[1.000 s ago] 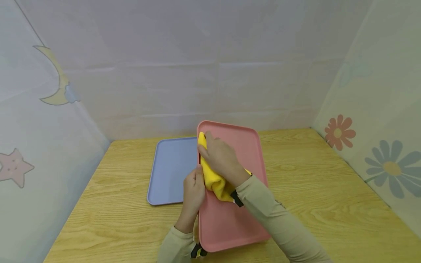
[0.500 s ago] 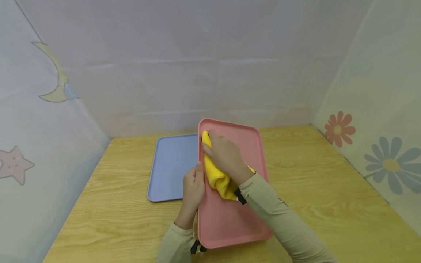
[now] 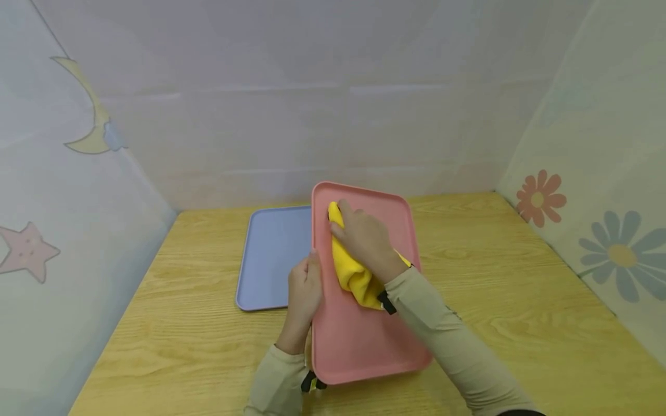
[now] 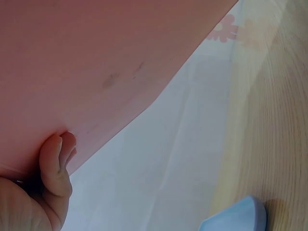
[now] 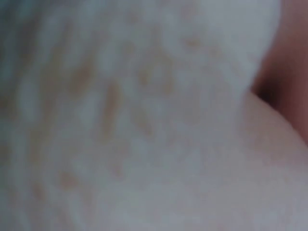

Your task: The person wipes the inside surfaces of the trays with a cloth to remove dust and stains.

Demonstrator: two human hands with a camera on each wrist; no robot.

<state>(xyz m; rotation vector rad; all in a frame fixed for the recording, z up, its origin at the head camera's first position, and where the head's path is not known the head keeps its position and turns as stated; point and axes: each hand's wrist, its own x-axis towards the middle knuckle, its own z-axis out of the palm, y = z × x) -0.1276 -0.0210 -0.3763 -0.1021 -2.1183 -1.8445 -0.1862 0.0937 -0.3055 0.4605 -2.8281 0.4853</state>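
Observation:
A pink tray [image 3: 364, 341] is held tilted up over the table. My left hand [image 3: 304, 289] grips its left rim, thumb on the upper face. In the left wrist view the fingers [image 4: 55, 163] press against the tray's underside [image 4: 96, 62], which bears faint dark smudges. My right hand [image 3: 366, 240] holds a yellow cloth [image 3: 348, 268] against the tray's upper face, left of its middle. Part of the cloth hangs below the palm towards the wrist. The right wrist view is a blurred close-up of a pale, brown-marked surface.
A blue tray [image 3: 270, 260] lies flat on the wooden table [image 3: 182, 323], partly hidden behind the pink one. A pale wall sheet [image 3: 260, 133] stands behind the table, with printed side panels at left and right.
My right hand and the cloth have slid rightward across the pink tray, away from its left rim. The left hand keeps its grip, and the whole view has shifted slightly.

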